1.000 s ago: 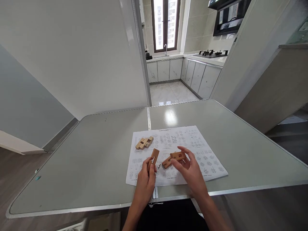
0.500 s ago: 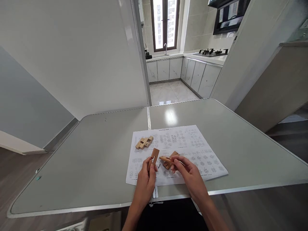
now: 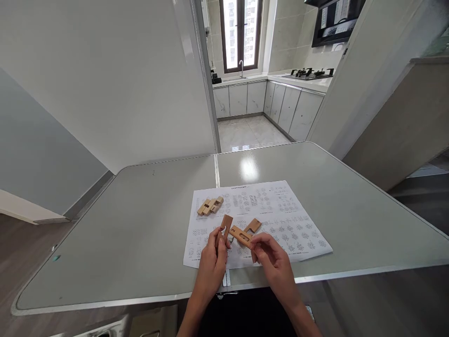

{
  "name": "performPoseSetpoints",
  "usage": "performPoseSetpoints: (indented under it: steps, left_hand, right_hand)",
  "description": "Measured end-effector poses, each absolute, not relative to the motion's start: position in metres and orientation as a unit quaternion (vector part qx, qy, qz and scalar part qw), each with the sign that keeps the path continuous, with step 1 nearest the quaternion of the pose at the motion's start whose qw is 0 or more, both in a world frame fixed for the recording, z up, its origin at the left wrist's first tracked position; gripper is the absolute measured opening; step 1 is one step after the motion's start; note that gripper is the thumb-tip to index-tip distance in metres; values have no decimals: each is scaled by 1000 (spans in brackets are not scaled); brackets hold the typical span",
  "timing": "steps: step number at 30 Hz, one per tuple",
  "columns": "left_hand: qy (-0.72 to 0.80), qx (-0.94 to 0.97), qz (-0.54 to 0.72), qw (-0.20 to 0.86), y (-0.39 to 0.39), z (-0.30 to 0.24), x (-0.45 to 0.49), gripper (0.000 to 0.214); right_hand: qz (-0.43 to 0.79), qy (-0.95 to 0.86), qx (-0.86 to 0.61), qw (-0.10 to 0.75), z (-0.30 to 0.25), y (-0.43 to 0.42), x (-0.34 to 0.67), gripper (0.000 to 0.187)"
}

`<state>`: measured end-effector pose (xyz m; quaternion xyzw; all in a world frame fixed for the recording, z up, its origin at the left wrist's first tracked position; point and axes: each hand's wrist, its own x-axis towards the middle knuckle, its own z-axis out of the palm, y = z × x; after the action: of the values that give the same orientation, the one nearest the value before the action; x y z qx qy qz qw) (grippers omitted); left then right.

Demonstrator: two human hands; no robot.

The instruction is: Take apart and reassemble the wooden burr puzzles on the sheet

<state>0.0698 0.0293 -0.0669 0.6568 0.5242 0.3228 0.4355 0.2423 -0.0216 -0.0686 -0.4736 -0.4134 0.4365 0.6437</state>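
My left hand (image 3: 213, 256) is closed on a brown wooden puzzle piece (image 3: 227, 222) with a notch, tilted up above the printed sheet. Between the fingers of my right hand (image 3: 275, 255) is another wooden puzzle piece (image 3: 237, 232), marked "2" and with a long slot; its far end comes close to the left piece, and I cannot tell if they touch. Behind it a third brown piece (image 3: 256, 224) lies on the paper, partly hidden. Several paler wooden pieces (image 3: 210, 206) lie side by side at the sheet's upper left.
The white sheet (image 3: 298, 206) with small printed diagrams lies on a grey-green table (image 3: 140, 234) with a metal edge and a seam down its middle. A small green bit (image 3: 56, 258) is near the left edge. Beyond is a kitchen with white cabinets (image 3: 238, 99).
My right hand has turned its puzzle piece so the broad slotted face with the "2" shows. My left hand holds its piece almost still.
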Motion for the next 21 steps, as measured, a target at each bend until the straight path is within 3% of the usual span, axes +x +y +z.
performPoseSetpoints:
  steps: [21]
  left_hand:
    - [516, 686, 309, 409, 29, -60, 71, 44]
  right_hand:
    - [388, -474, -474, 633, -74, -24, 243, 14]
